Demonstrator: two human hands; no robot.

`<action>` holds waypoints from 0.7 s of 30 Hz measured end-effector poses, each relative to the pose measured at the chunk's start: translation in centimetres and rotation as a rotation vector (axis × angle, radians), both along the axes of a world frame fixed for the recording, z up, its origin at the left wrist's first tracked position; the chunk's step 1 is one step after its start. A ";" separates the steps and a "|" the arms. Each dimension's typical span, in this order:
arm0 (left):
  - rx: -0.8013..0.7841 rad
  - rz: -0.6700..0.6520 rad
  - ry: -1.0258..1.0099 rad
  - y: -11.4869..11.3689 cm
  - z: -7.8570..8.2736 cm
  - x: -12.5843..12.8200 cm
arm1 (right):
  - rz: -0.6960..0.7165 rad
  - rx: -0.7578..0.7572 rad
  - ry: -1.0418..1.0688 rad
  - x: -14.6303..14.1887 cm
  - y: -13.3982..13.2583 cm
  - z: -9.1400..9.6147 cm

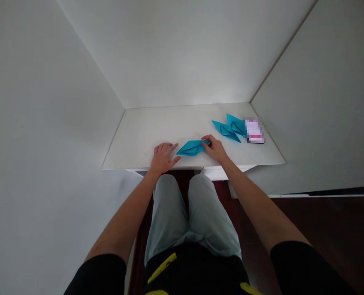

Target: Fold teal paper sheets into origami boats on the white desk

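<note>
We have a blue folded paper [189, 148] lying near the front edge of a white counter [157, 123], close to the centre of our view. It comes to a point at each end, and its long axis runs from between eight and nine o'clock to between two and three, with creased layers showing along its middle.

Our right hand [215, 149] sits at three o'clock from it, thumb and fingers pinching that end of the paper. Our left hand [162, 159] rests on the counter between eight and nine o'clock, palm down, fingers spread and gripping nothing. Its thumb and forefinger reach to either side of the paper's near tip; whether they touch it, we cannot tell.

At two o'clock from the held piece lie two more blue folded papers [226, 131], close together and pointed as well; we cannot make out whether they overlap. Just past them, between two and three o'clock, a pixelated flat object [254, 131] shows pale pink with a darker band, its details hidden.

A plain white wall [184, 53] rises at twelve o'clock behind the counter. At six o'clock are our legs [172, 209] in pale trousers, above a dark reddish floor [307, 237].
</note>
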State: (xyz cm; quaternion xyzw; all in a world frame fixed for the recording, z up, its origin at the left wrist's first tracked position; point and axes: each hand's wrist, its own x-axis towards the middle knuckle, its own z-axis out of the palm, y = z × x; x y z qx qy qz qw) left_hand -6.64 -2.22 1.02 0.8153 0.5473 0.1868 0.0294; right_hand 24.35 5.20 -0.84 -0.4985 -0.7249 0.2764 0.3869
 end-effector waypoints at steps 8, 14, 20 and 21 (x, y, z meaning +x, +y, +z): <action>0.043 -0.163 0.027 -0.1 -0.5 0.0 | 0.034 0.012 -0.031 0.0 0.3 -0.3; 0.003 -0.230 0.104 0.0 -0.1 0.1 | 0.021 0.053 -0.061 -0.1 0.5 -0.3; -0.053 -0.401 0.137 0.0 0.5 0.3 | -0.086 0.218 -0.152 0.0 0.5 -0.6; -0.052 -0.409 0.133 0.1 0.4 0.3 | -0.107 0.228 -0.160 0.0 0.4 -0.6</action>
